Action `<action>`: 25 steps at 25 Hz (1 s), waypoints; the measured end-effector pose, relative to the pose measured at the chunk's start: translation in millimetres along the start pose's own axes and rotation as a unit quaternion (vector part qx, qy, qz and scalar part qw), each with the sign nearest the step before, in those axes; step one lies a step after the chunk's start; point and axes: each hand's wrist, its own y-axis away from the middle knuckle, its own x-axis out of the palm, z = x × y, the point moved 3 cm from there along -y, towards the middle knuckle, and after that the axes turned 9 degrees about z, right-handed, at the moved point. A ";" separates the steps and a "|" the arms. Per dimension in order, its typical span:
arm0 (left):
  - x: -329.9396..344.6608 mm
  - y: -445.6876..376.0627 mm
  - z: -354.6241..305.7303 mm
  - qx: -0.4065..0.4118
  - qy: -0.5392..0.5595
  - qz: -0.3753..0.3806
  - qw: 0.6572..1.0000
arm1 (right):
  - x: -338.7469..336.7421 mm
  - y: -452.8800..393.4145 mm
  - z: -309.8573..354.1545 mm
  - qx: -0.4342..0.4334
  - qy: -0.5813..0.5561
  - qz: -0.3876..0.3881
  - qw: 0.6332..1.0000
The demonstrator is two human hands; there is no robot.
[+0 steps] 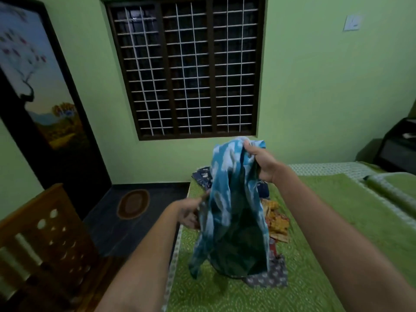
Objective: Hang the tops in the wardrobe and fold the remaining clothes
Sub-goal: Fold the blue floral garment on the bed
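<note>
right hand: The right hand [262, 162], centre of frame, clenched a bunched top edge of the blue-and-white patterned cotton garment [231, 208], held high so the cloth hung full length and could be sorted out.
left hand: The left hand [189, 212], lower and left of centre, was blurred; fingers sat at the garment's left edge, but whether they pinched it or only touched it, cannot tell.
garment position: It hung in the air between both hands over the green dotted bedspread [315, 255], its lower end draping just above or onto the bed; contact unclear. Dark green inner side showed, so probably inside out or opened up.
step (judged): Likely finding shoulders or waistband to decide hang or fold; type of garment unclear.
pile: The heap of loose clothes [276, 221] lay on the bed behind the garment, left there as unsorted stock. At least four pieces counted: yellow-orange print, grey print, two dark blue ones.
hands count: two.
held garments: one.
wardrobe: The dark door with a tree picture [40, 86], upper left, may be the wardrobe; not certain.
other: barred window [186, 68], upper centre, one.
</note>
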 end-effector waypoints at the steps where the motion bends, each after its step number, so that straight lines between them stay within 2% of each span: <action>1: 13.1 6.6 20.3 -0.025 0.028 0.051 0.998 | 4.7 10.8 -6.1 0.019 0.021 0.003 1.000; 6: 57.5 11.2 78.4 -0.060 0.128 0.086 0.986 | 24.7 52.7 -16.8 0.074 0.026 0.042 0.996; 8: 84.4 19.5 80.8 -0.077 0.109 0.118 0.984 | 34.2 62.3 -15.1 0.088 0.050 0.058 0.993; 10: 109.4 30.5 68.9 -0.040 0.103 0.173 0.979 | 38.5 70.5 -14.9 0.110 0.086 0.069 0.988; 12: 120.8 33.7 51.6 0.029 0.105 0.178 0.978 | 34.5 79.3 -14.8 0.109 0.098 0.068 0.987; 14: 115.2 36.2 43.4 0.073 0.127 0.118 0.982 | 19.7 89.1 -11.2 0.081 0.069 0.041 0.994; 17: 73.5 36.5 52.8 0.098 0.183 -0.023 0.978 | -29.8 100.4 -6.9 0.057 0.037 -0.015 0.998; 20: 24.2 35.8 68.1 0.102 0.237 -0.103 0.961 | -87.5 113.0 -31.6 0.144 0.122 -0.081 0.979; 23: -6.9 38.1 63.4 0.148 0.280 -0.134 0.939 | -141.6 108.2 -66.3 0.223 0.180 -0.146 0.947; 25: -20.1 39.8 37.1 0.226 0.293 -0.129 0.920 | -161.9 92.5 -49.3 0.192 0.138 -0.142 0.961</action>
